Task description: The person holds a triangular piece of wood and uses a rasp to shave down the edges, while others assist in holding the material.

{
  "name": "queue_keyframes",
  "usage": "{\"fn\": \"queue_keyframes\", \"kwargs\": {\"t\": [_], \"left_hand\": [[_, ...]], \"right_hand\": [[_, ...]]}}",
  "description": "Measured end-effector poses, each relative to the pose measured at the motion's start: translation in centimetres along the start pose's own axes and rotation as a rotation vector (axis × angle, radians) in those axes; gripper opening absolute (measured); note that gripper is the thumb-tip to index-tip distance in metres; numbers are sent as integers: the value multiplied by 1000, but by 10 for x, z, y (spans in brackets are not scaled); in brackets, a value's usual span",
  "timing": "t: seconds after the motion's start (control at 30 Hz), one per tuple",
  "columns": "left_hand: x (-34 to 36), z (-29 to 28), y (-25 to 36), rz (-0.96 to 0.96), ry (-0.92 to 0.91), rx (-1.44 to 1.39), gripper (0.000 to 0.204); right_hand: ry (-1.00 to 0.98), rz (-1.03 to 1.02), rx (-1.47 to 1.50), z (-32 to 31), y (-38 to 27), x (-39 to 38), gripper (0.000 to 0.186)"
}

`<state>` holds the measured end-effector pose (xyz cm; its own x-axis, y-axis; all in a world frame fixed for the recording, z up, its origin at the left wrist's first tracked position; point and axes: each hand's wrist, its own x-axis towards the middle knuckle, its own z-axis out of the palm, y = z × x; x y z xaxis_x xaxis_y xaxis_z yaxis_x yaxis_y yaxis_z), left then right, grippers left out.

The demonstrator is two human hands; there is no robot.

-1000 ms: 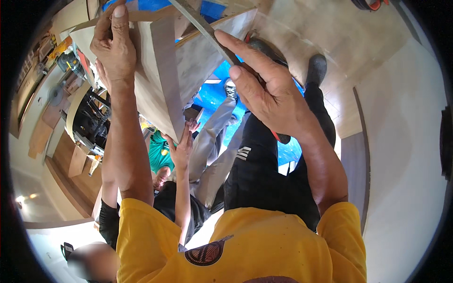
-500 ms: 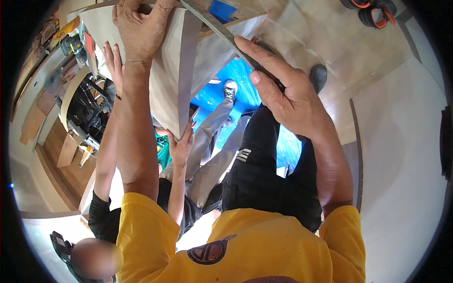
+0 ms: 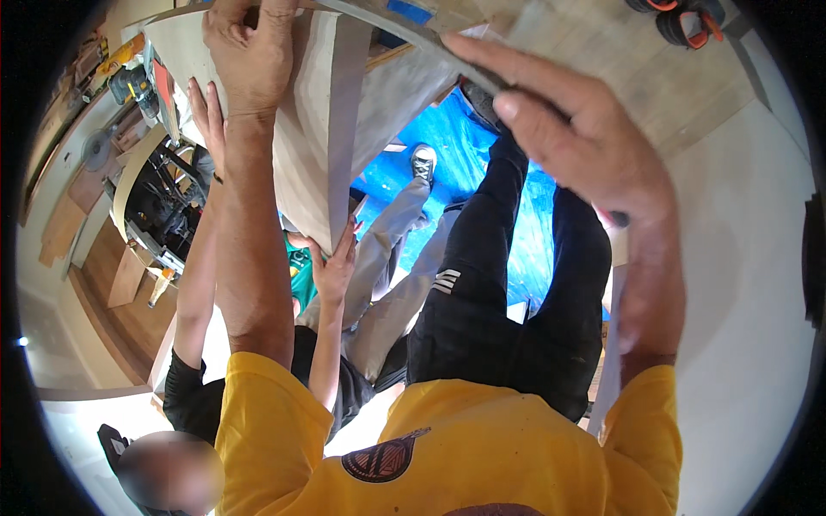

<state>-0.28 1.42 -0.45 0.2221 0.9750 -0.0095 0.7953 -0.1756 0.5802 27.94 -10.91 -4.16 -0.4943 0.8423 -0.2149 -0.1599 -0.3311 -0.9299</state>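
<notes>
A pale wooden panel piece (image 3: pixel 307 120) with a narrow grey-white edge face stands tilted at the upper left. My left hand (image 3: pixel 249 60) grips its top, fingers curled; the fingertips are cut off by the picture's upper rim. From the right, my right hand (image 3: pixel 594 129) holds one end of a long flat grey file (image 3: pixel 413 36), thumb and fingers along it. The file's far end reaches the panel's top edge near my left hand. Another person's two hands, one flat on the panel's side (image 3: pixel 205 120) and one under its lower corner (image 3: pixel 333 268), steady it.
The co-worker (image 3: pixel 194 387) in black stands close on my left. Blue sheeting (image 3: pixel 417 206) covers the floor around our legs. Power tools (image 3: pixel 133 90) and a black machine (image 3: pixel 163 198) stand at the left. Orange-and-black shoes (image 3: pixel 688 26) lie at the far right.
My right hand has swung outward to the right and slightly up, drawing the file with it. My left hand, the panel and the co-worker's hands stay nearly in place.
</notes>
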Motion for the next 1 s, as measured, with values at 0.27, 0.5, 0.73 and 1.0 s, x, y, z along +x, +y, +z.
{"fn": "queue_keyframes", "kwargs": {"t": [0.27,0.5,0.73,1.0], "left_hand": [[-6,-5,1,19,110,95,60],[-1,4,-1,1,80,-37,63],[3,7,-5,66,61,-77,63],[-1,-2,-8,42,11,-1,67]], "right_hand": [[-474,239,-172,-54,-38,70,51],[-396,119,-415,-56,-53,59,51],[-405,109,-296,-58,-51,48,49],[-344,-48,-419,-44,-40,44,49]]}}
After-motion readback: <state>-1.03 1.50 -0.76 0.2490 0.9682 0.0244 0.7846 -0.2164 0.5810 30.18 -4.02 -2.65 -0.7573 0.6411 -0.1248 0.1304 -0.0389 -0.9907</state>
